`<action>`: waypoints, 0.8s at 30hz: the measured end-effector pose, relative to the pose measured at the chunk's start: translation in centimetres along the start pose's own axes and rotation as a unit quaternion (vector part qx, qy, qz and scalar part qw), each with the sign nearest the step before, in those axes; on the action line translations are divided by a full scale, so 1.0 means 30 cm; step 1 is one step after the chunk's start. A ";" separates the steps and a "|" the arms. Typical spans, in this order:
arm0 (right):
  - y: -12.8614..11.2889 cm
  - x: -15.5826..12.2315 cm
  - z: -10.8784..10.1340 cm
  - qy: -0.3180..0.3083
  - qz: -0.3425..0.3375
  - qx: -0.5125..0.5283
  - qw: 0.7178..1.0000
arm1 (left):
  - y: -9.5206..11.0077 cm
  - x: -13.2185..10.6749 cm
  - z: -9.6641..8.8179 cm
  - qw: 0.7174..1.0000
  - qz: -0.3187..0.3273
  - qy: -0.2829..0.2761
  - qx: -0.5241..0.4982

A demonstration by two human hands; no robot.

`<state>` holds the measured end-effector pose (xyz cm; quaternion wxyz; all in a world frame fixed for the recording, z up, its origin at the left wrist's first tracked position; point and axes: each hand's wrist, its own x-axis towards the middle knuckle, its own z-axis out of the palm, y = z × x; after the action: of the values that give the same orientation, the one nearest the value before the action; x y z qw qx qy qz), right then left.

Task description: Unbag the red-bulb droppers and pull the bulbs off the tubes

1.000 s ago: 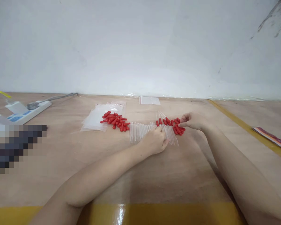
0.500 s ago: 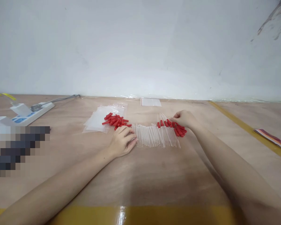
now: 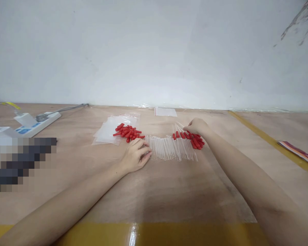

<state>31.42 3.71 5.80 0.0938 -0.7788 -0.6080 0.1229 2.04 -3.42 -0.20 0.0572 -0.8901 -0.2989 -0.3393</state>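
A row of thin clear tubes (image 3: 172, 148) lies side by side on the wooden table (image 3: 154, 191). My left hand (image 3: 135, 155) rests at the row's left end with its fingers curled, the fingertips touching the first tubes. My right hand (image 3: 197, 126) sits at the far right end, its fingers pinched down among red rubber caps (image 3: 192, 138) that sit on some of the tubes. A loose heap of red caps (image 3: 128, 132) lies just behind my left hand, on clear plastic bags (image 3: 110, 129).
A white power strip (image 3: 37, 123) with a grey cable lies far left, next to a blurred-out patch. One small clear bag (image 3: 165, 111) lies by the wall. Yellow tape (image 3: 269, 138) runs along the right and the front edge. A coloured flat packet (image 3: 299, 152) lies far right.
My left hand slid from the middle of the tube row to its left end and stayed there. My right hand moved slightly farther back among the red caps.
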 end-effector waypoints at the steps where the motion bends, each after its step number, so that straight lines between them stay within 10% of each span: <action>1: -0.002 -0.010 -0.007 0.002 -0.002 0.009 1.000 | 0.002 0.002 -0.002 1.000 -0.002 0.002 0.004; 12: -0.118 -0.307 0.149 0.146 -0.383 0.014 0.912 | 0.028 0.102 0.017 0.989 0.039 -0.018 0.143; 24: -0.141 -0.307 0.216 0.297 -0.477 -0.057 0.825 | 0.032 0.094 0.017 0.991 0.007 -0.040 0.130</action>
<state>23.40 -4.22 1.60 0.2724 -0.3950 -0.8520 -0.2094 4.53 -2.65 1.30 0.1630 -0.8900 -0.3363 -0.2612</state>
